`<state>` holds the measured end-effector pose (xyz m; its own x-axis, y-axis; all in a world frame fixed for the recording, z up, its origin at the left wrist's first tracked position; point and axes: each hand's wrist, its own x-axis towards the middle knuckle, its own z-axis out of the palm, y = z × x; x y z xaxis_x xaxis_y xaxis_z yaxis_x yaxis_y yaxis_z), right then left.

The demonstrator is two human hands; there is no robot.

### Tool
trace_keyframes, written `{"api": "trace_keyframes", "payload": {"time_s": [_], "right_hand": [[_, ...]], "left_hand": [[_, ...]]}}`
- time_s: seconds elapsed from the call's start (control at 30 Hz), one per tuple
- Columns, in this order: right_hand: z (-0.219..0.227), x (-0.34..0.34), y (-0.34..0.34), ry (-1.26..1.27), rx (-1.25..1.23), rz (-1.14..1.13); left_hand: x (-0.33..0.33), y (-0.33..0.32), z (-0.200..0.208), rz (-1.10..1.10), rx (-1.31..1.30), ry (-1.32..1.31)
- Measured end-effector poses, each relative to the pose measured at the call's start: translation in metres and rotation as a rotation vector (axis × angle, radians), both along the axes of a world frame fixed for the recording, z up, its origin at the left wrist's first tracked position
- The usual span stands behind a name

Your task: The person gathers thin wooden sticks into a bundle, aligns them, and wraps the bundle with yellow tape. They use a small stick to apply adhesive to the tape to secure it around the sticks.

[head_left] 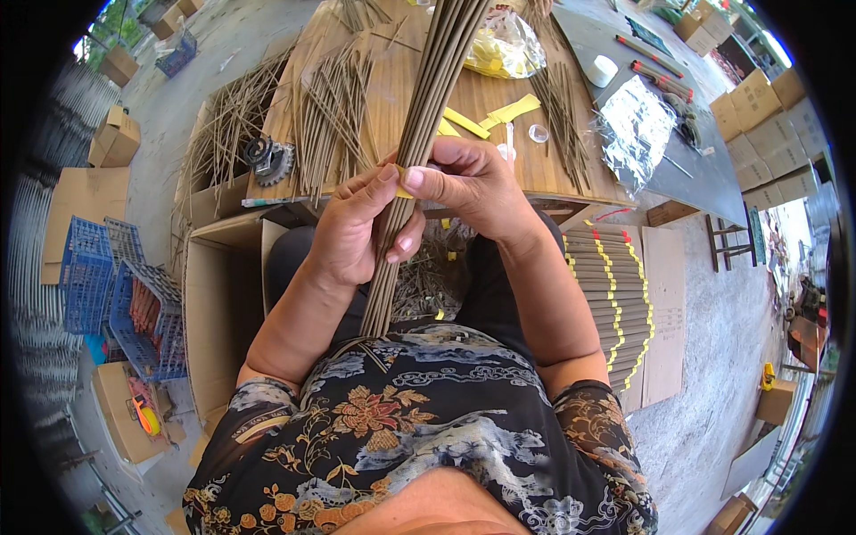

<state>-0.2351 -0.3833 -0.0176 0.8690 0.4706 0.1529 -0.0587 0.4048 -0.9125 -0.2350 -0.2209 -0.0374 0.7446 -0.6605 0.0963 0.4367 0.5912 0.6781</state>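
A long bundle of thin brown sticks (428,98), which look like incense sticks, slants up from my lap over the table edge. My left hand (352,223) is closed round its lower middle, thumb on top. From the other side my right hand (473,183) pinches a narrow yellow strip (402,184) against the sticks, its thumb tip meeting my left thumb. How far the strip goes round the bundle is hidden by my fingers. Beyond my right hand, loose yellow strips (510,111) lie on the wooden table (392,67).
Loose sticks (334,116) lie on the table beside a dark geared metal part (269,160). A clear bag (504,45) holds yellow pieces. Banded bundles (615,299) lie on cardboard to my right. An open carton (223,303) and blue crates (147,312) stand left.
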Motion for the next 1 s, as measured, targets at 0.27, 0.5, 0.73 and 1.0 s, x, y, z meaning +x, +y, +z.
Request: {"api": "trace_keyframes", "payload": {"time_s": [0.27,0.5,0.73,1.0], "right_hand": [[-0.007,0.005,-0.008,-0.02,-0.009,0.046],[-0.017,0.01,-0.01,-0.14,-0.072,-0.013],[-0.019,0.01,-0.009,-0.093,-0.012,0.037],[-0.014,0.011,-0.005,-0.146,0.076,-0.114]], "left_hand": [[0.001,-0.003,-0.003,-0.015,-0.013,0.104],[0.005,0.0,-0.007,-0.173,-0.108,0.096],[0.002,0.002,-0.005,-0.197,-0.179,0.129],[0.008,-0.002,0.004,0.218,-0.083,-0.138]]}}
